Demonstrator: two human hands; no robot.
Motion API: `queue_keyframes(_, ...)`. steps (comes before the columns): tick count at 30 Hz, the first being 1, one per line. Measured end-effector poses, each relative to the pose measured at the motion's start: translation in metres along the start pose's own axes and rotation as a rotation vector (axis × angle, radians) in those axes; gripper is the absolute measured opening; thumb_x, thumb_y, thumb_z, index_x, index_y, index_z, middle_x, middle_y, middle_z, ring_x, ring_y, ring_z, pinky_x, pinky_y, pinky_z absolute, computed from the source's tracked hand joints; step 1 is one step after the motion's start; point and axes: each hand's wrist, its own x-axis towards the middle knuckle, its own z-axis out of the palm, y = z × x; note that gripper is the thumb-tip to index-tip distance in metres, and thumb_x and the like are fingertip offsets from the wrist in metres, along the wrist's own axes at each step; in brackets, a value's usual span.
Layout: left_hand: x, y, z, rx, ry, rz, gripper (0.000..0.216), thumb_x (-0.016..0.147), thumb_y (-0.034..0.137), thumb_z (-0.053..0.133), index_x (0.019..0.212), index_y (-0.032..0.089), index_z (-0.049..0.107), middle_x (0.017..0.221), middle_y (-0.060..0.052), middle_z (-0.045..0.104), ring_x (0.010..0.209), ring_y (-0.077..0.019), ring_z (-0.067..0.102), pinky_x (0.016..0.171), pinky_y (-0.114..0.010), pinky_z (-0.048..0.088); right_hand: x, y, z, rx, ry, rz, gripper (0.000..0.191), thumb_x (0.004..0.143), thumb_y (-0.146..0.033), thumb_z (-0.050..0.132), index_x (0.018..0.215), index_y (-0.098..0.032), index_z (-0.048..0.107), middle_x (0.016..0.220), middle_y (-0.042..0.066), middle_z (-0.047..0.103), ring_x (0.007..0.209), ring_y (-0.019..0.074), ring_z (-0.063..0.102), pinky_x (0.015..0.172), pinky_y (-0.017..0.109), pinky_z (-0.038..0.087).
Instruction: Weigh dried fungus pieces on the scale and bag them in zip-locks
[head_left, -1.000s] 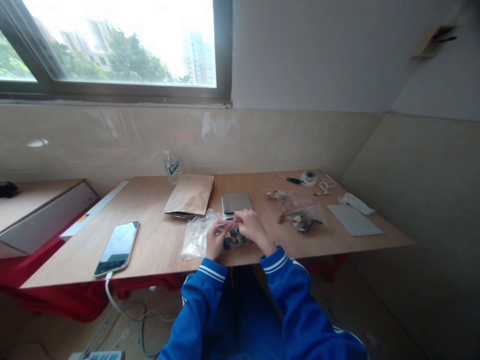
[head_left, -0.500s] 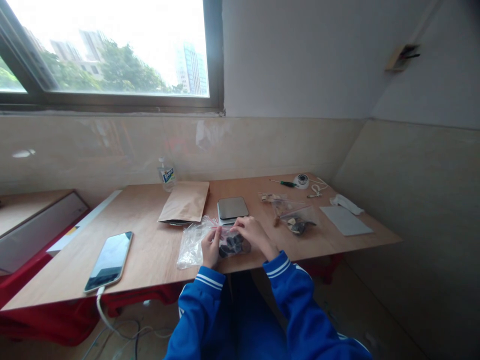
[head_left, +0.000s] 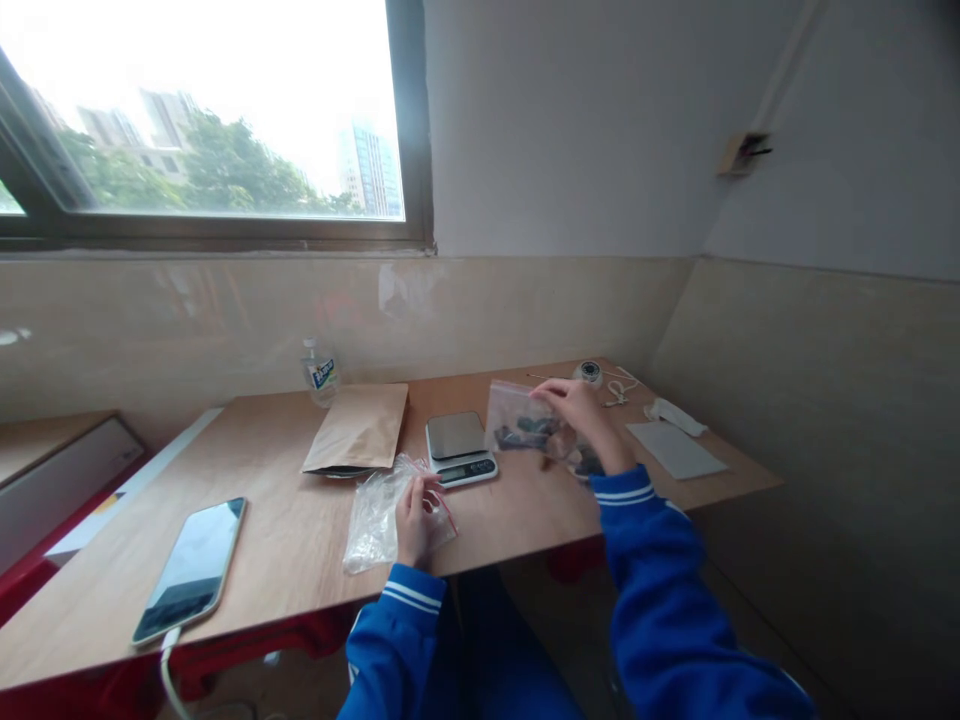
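My right hand [head_left: 577, 405] is closed on the top edge of a clear zip bag [head_left: 525, 415]. Dark pieces lie in the bottom of this bag, which hangs over the table to the right of a small digital scale [head_left: 457, 435]. On a pile of clear, red-edged plastic bags [head_left: 371, 520] rests my left hand [head_left: 416, 515], its fingers loosely bent and a little apart, with nothing plainly gripped. The scale stands just beyond that hand, its metal plate bare. Partly hidden behind my right hand are other filled zip bags [head_left: 585, 465].
A brown paper pouch [head_left: 360, 425] lies behind the bag pile, near a plastic bottle [head_left: 320, 373]. A phone [head_left: 195, 560] on a cable is at the left. Toward the right are a white sheet [head_left: 675, 450], a crumpled white item [head_left: 675, 415] and a white round device [head_left: 590, 373].
My right hand has lifted the bag of dark pieces and carried it up and right. My left hand has let go of that bag. The scale's display now shows.
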Motion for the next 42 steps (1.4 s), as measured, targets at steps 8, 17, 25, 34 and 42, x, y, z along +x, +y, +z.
queue_keyframes(8,0.001,-0.008,-0.001,0.024,0.009,-0.013,0.036,0.085,0.045,0.045,0.081,0.015,0.065,0.070,-0.005,0.062,0.055,-0.0112,0.049,0.052,-0.023,0.039,0.005,0.083,-0.045,-0.610,0.094,0.099,0.027,0.078,-0.028,0.063,0.101,-0.014,0.069,0.109,0.018,0.065,0.103,0.0301,0.057,0.087,0.041,0.041)
queue_keyframes(17,0.000,-0.007,0.000,0.083,-0.035,-0.028,0.047,0.082,0.057,0.046,0.079,0.014,0.065,0.064,-0.003,0.058,0.055,-0.0114,0.048,0.054,-0.024,0.039,-0.061,0.082,0.063,-0.444,-0.337,0.037,0.029,0.082,-0.009,0.051,0.103,-0.017,0.069,0.109,0.012,0.066,0.110,0.0269,0.054,0.096,0.040,0.040)
queue_keyframes(25,0.000,-0.007,-0.001,0.077,-0.038,-0.042,0.048,0.080,0.059,0.048,0.079,0.015,0.065,0.062,-0.002,0.056,0.056,-0.0117,0.047,0.055,-0.023,0.038,-0.008,0.067,0.107,-0.024,-0.165,0.049,0.021,0.080,-0.016,0.060,0.100,-0.017,0.067,0.098,0.008,0.070,0.089,0.0190,0.064,0.082,0.031,0.048)
queue_keyframes(34,0.000,-0.008,-0.001,0.062,-0.030,-0.030,0.038,0.084,0.048,0.046,0.085,0.015,0.065,0.063,0.000,0.054,0.054,-0.0111,0.046,0.054,-0.023,0.038,-0.015,0.073,0.160,0.076,0.155,0.002,0.028,0.089,-0.027,0.042,0.102,-0.017,0.065,0.102,0.011,0.065,0.097,0.0215,0.060,0.087,0.037,0.046)
queue_keyframes(42,-0.007,-0.003,0.002,0.133,0.133,0.112,0.037,0.076,0.019,0.044,0.109,0.018,0.060,0.081,-0.003,0.061,0.061,-0.0119,0.052,0.059,-0.025,0.042,-0.078,0.097,0.142,-0.027,0.131,0.140,0.029,0.077,-0.011,0.036,0.074,-0.019,0.064,0.083,0.007,0.062,0.082,0.0206,0.059,0.078,0.034,0.046)
